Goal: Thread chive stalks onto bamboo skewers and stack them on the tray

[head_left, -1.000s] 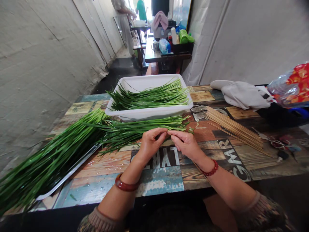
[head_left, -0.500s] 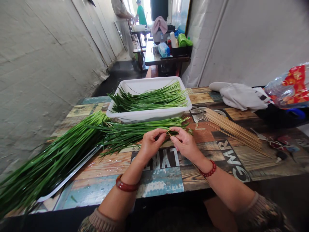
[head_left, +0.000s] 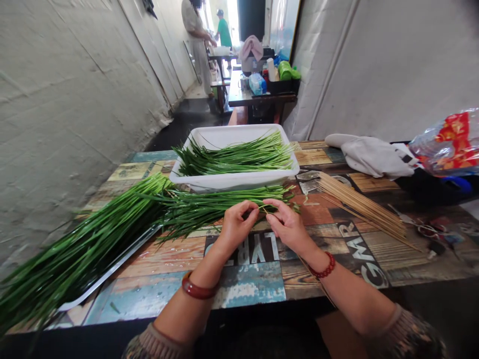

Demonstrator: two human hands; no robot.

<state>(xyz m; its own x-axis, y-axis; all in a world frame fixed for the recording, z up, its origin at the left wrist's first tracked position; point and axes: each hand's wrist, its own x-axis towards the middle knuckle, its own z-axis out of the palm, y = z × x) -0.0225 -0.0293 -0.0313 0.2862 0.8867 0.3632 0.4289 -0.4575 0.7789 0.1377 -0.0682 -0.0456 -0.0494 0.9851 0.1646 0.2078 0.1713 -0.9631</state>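
Note:
My left hand (head_left: 239, 224) is closed in a pinch, with a thin green chive stem (head_left: 261, 206) between its fingertips and my right hand. Fingers closed, my right hand (head_left: 287, 227) grips a thin bamboo skewer (head_left: 326, 293), which runs back beneath the wrist; its tip shows near the stem. Just beyond both hands lies a loose bunch of chives (head_left: 209, 207) on the table. Behind it stands a white plastic tub (head_left: 239, 184) with more chives (head_left: 239, 158) in it. A large heap of chives (head_left: 86, 239) covers a metal tray (head_left: 112, 267) at the left.
Several bamboo skewers (head_left: 361, 209) lie in a pile to the right. Past them are scissors (head_left: 426, 229), a grey cap (head_left: 374, 154) and a clear-and-red plastic package (head_left: 449, 142). Two people stand far back, near another table (head_left: 243, 97). White walls flank both sides.
The view has tilted up slightly. My right hand's fingers have shifted a little, and a small gap shows between the two hands' fingertips.

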